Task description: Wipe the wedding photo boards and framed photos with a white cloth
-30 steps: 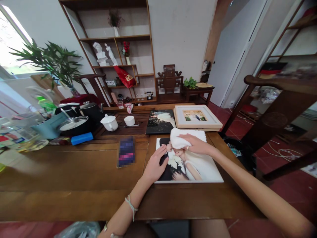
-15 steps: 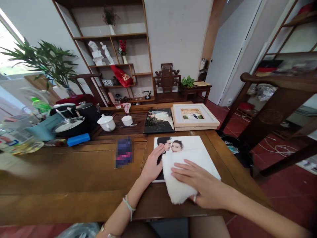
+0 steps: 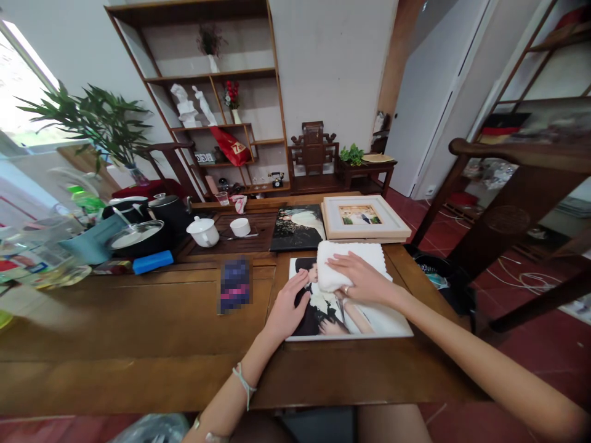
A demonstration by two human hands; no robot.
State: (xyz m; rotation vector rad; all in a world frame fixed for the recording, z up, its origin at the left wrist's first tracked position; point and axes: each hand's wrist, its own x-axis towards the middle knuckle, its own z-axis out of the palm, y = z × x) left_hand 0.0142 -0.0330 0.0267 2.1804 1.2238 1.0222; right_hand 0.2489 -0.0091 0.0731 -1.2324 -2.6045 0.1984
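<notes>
A white-edged photo panel (image 3: 390, 319) with a printed couple lies flat near the front of the wooden table. My left hand (image 3: 287, 306) rests on its left side, fingers stretched out and holding nothing. In my right hand (image 3: 362, 278) is a folded white fluffy cloth (image 3: 372, 253), pressed by outstretched fingers against the panel's upper part. The cloth covers part of the printed picture and reaches over the panel's far edge.
Behind the panel lie a dark photo panel (image 3: 298, 239) and a light wood picture frame (image 3: 330, 227). A blurred-out dark item (image 3: 235, 284) sits to the left. Farther left are a white lidded cup (image 3: 203, 232), a white bowl (image 3: 240, 227) and a blue block (image 3: 153, 262).
My right hand has moved the cloth away from me, from the panel's near edge to its far part. The lower picture now shows. My left hand has stayed nearly in place.
</notes>
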